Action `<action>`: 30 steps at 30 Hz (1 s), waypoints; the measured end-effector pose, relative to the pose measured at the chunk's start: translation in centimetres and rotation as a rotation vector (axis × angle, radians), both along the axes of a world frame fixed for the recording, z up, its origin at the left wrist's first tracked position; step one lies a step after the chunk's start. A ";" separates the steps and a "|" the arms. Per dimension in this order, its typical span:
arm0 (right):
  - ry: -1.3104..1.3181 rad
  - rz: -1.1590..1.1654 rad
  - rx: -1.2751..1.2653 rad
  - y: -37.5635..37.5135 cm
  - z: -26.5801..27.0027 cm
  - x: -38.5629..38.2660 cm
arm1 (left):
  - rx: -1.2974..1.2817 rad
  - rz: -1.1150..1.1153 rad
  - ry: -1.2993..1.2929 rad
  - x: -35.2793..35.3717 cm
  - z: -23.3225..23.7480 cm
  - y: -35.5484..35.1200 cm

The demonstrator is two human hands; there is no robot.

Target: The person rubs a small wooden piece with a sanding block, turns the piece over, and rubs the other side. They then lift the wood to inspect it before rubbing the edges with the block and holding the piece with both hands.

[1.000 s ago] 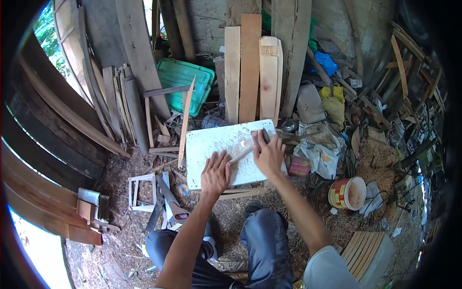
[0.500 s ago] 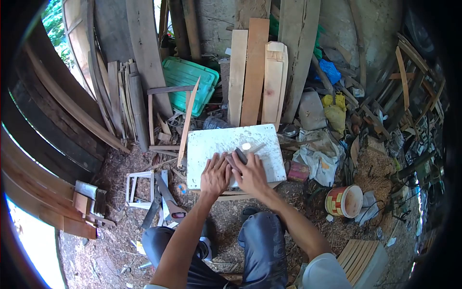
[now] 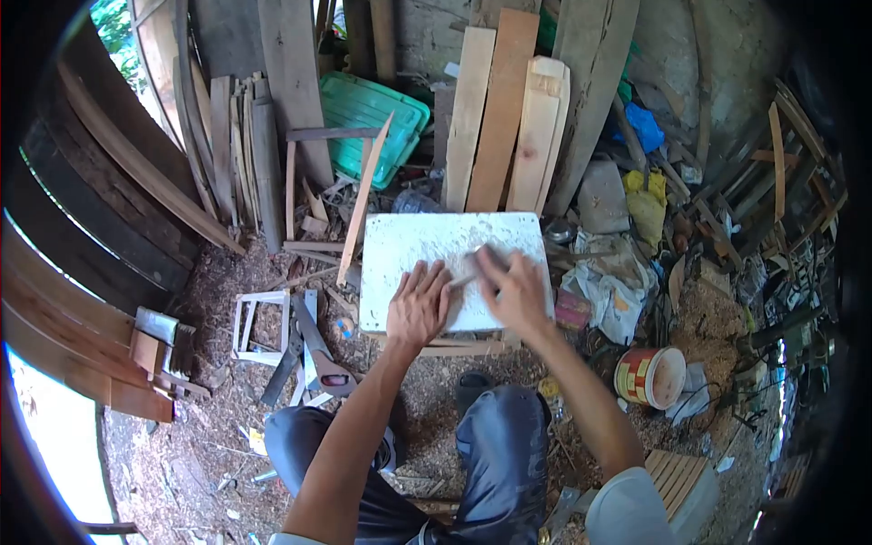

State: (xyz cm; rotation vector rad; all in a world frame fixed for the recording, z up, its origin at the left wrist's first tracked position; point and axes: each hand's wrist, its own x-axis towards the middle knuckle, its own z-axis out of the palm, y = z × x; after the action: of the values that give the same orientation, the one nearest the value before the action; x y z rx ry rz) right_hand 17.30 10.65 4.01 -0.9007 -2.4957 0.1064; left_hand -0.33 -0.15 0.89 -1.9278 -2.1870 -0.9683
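Note:
A white, scuffed tabletop point(image 3: 391, 245) stands low in front of my knees. My left hand point(image 3: 420, 307) lies on it palm down, fingers stretched forward, holding a thin wooden strip point(image 3: 460, 281) against the surface by its thumb side. My right hand point(image 3: 518, 295), smeared by motion, is closed around a dark block point(image 3: 487, 260) just beyond the strip's far end. The block's exact kind is blurred, and part of the strip is hidden under my hands.
A handsaw point(image 3: 325, 368) and a small white frame point(image 3: 259, 325) lie on the shaving-covered floor at left. Boards point(image 3: 500, 109) lean behind the table beside a green crate lid point(image 3: 381, 118). A paint bucket point(image 3: 636, 377) stands at right.
My right hand has moved right and slightly away with the dark block, parting from my left hand. My left hand stays on the tabletop. The whole view has shifted a little.

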 end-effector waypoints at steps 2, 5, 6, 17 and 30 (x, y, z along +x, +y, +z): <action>-0.086 -0.224 0.011 1.6 2.1 0.8 | -0.013 0.008 0.006 0.1 -0.1 -0.1; 0.012 -0.341 0.113 1.3 -0.2 -0.8 | -0.009 0.010 0.034 0.1 0.0 0.1; 0.035 -0.187 -0.072 0.0 0.2 -1.3 | 0.002 0.010 0.036 0.1 -0.1 0.1; 0.000 -0.200 -0.017 0.1 1.1 -0.6 | -0.008 0.013 0.019 0.3 0.0 -0.1; 0.065 -0.081 -0.015 -2.1 0.4 -1.2 | -0.009 -0.009 0.022 0.2 0.5 0.2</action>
State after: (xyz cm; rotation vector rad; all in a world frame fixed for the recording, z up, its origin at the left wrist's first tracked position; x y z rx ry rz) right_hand 16.11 8.59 4.38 -0.9880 -2.3982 0.1255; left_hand -0.10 0.01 1.39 -1.9441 -2.1763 -0.9357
